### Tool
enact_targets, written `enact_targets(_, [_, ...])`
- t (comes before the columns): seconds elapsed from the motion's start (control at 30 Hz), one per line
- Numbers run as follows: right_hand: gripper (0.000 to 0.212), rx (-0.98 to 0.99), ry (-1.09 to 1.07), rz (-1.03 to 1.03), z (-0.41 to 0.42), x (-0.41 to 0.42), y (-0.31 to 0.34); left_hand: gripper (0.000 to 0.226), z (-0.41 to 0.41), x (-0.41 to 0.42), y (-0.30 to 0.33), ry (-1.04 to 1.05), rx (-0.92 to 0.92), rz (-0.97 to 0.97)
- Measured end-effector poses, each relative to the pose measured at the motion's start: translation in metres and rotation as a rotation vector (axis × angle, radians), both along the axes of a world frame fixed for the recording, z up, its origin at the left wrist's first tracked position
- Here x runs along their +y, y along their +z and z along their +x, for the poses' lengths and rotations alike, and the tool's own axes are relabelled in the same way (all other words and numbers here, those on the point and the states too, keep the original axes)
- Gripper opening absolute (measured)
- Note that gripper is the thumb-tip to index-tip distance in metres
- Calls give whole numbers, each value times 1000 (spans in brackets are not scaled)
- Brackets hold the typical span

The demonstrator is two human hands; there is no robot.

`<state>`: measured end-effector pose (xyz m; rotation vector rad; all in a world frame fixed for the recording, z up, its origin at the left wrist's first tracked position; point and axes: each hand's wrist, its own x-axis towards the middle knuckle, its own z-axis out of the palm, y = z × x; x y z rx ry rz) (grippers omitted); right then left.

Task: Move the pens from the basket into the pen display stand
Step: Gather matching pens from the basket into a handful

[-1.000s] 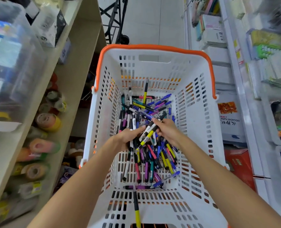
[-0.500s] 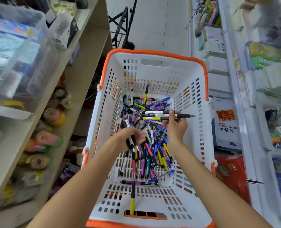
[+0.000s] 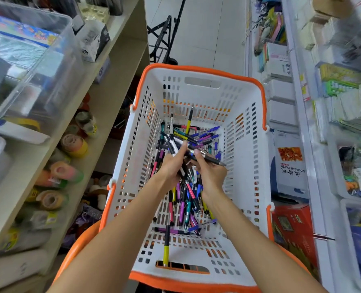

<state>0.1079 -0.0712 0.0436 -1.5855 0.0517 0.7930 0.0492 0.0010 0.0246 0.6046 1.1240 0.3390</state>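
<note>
Left grip [image 3: 171, 166] curled round a white pen [image 3: 173, 147], just beside right grip [image 3: 210, 170] pinching a black pen [image 3: 209, 159]. Beneath both, remaining pens [image 3: 185, 197] heaped in basket [image 3: 247, 149]. Stand not seen.

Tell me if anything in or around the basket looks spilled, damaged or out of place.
Nothing looks damaged or spilled. The pens lie in a tangled heap inside the basket, and one yellow-and-black pen lies apart from the heap near the front wall. Both the left hand and right hand hold pens.
</note>
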Motion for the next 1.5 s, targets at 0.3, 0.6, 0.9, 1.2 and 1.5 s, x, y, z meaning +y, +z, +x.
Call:
enact_targets(0.3, [54, 241, 321, 24, 0, -19, 4, 29, -5, 0, 5, 69, 111, 24])
enact_targets(0.6, [60, 482, 1476, -488, 13, -55, 6, 20, -39, 13, 23, -175, 190, 113])
enact_targets(0.9, [22, 207, 1911, -286, -29, -56, 1, 36, -66, 9, 40, -305, 193, 116])
enact_targets(1.2, [18, 139, 1624, -226, 31, -42, 26, 23, -83, 4, 52, -176, 58, 68])
enact_targets(1.5, [7, -23, 399, 9, 42, -30, 39, 29, -83, -18, 42, -198, 31, 16])
